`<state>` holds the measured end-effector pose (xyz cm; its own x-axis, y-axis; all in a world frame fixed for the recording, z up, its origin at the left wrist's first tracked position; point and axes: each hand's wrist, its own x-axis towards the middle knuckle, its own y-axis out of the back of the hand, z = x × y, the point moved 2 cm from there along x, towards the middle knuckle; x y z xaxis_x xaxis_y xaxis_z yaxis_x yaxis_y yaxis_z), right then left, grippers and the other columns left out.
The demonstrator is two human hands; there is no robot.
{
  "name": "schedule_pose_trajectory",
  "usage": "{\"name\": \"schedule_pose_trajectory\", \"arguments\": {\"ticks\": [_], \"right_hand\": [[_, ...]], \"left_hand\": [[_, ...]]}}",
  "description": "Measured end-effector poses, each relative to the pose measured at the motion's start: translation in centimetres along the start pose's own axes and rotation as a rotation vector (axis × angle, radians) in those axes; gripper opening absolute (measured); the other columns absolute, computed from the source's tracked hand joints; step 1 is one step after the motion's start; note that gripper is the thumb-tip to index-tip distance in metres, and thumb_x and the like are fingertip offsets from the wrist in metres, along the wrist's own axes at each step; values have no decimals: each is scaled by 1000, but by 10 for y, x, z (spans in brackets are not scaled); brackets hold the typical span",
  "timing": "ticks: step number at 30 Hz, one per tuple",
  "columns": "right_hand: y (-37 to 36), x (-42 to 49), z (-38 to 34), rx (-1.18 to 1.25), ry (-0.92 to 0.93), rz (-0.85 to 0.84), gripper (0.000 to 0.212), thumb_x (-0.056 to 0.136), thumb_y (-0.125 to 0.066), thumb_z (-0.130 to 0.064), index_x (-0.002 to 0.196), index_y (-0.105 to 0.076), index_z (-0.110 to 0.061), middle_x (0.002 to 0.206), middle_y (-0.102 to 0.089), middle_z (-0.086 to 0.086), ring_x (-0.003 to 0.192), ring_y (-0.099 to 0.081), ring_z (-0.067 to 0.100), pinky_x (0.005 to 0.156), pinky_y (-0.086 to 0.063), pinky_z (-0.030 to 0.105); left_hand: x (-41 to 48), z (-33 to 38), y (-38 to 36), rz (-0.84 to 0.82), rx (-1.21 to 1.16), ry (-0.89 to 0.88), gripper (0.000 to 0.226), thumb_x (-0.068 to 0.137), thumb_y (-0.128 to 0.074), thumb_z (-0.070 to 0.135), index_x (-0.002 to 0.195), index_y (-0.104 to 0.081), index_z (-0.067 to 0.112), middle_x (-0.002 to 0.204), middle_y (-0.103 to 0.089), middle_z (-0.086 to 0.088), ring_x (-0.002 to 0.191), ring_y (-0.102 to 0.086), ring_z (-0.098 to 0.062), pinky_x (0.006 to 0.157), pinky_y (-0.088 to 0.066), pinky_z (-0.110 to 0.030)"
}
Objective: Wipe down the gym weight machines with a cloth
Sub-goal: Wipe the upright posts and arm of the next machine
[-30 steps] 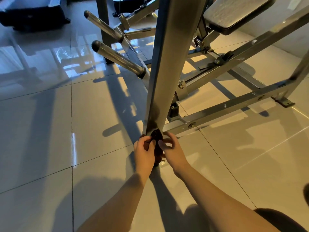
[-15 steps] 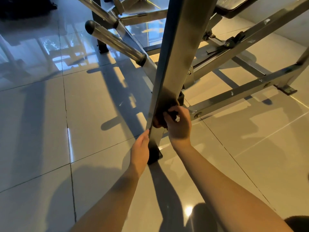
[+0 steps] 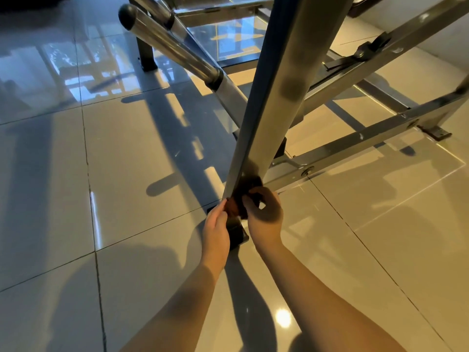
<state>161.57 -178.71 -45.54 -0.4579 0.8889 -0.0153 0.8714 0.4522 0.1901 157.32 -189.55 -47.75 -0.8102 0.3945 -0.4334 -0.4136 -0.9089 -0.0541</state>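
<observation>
Cloth stroke on the machine's leaning post.
- Change: half a second ago the right hand had the cloth higher up the post, with the left hand lower down on its edge. Now the cloth is back low on the post, just above the black foot, about where it was a second ago. That reads as one up-and-down pass over the lowest stretch.
- Meaning for the task: probably only the bottom of this post has been rubbed. The long run above the hands is likely still to do, as are the chrome plate peg left of the post and the base rail right of it.
- Hands: close together, one on each side of the post.
  - Right hand: fingers curled round the dark, bunched cloth, pressing it to the post's right face.
  - Left hand: fingertips reach the cloth at the post's left edge. Cannot tell whether it pinches or only steadies.
- Axis: the post's long axis runs from the foot on the tiled floor, beside the hands, up and away, tilting right toward the top of the view. The cloth is wadded, with no clear long axis. Strokes would best follow the post's length.
</observation>
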Motion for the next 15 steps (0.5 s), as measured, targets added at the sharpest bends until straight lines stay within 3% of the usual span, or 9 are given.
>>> {"name": "schedule_pose_trajectory", "arguments": {"ticks": [4,8,11,15], "right_hand": [[0,5,-5,2,60,62,14,89,-70,-2,102,-66,-6,101,-65,0,93,-57,-14,80,-45,5],[-19,-4,34,54,-74,49,18,76,-73,-8,88,-66,-20,94,-67,8,95,-66,26,92,-55,40],[-28,-5,62,-54,-135,-90,23,83,-68,-9,81,-62,-32,91,-67,4,89,-65,27,88,-56,48],[-29,-8,72,-93,-231,-141,21,90,-66,-5,85,-63,-25,90,-68,3,88,-66,22,89,-56,49]], "left_hand": [[6,-3,5,-19,16,50,35,109,-38,33,140,-52,44,134,-56,20,132,-45,-8,105,-36,-30],[15,-19,10,-12,35,60,37,110,-38,28,140,-52,44,140,-57,16,135,-47,-9,106,-37,-26],[24,-31,8,4,46,50,39,110,-38,26,143,-50,42,142,-54,15,135,-47,-9,108,-38,-26],[21,-42,3,5,-7,76,40,109,-39,26,144,-49,43,144,-54,13,138,-45,-11,117,-36,-37]]}}
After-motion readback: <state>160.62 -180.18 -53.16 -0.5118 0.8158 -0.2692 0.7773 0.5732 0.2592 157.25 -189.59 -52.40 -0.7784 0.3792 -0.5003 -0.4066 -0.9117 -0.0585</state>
